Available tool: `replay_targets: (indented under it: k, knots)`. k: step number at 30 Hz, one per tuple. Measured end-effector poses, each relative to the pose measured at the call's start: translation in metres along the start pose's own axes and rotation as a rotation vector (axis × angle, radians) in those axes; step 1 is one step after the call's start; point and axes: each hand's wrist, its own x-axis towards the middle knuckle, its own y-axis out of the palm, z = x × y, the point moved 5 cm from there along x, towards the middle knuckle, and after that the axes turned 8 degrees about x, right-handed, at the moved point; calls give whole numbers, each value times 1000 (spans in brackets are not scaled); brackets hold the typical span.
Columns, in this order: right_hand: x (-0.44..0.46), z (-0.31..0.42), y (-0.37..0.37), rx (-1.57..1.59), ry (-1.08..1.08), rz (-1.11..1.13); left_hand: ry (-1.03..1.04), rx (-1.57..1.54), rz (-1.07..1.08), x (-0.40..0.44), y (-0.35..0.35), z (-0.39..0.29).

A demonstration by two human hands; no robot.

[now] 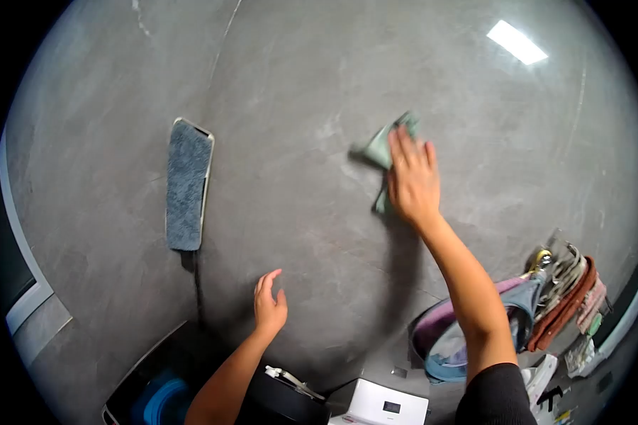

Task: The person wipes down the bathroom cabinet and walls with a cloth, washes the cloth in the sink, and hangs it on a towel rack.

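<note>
My right hand (414,177) presses a pale green cloth (379,150) flat against a grey wall (298,85), fingers stretched upward over it. Corners of the cloth stick out to the left of the fingers and below them. Lower down and to the left, my left hand (269,309) is raised in front of the wall, holding nothing, its thumb apart from the stretched fingers. Above and left of it stands a flat mop (188,188) with a blue-grey fluffy pad, head up against the wall, its dark handle running down.
Beside my right forearm hangs a blue and purple mesh bag (439,329), with brown cloths (563,312) and cords farther right. Below are a white box with a small dark display (386,404), a black container (283,397) and a blue round object (164,400). A framed opening (28,297) borders the left.
</note>
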Motion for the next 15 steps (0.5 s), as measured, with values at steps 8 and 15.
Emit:
replay_targets:
  k: [8, 15]
  knots:
    - [-193, 201, 187, 27, -638, 609, -152, -39, -28, -25, 12, 65]
    - [-47, 159, 156, -34, -162, 302, -230, 12, -54, -35, -10, 113]
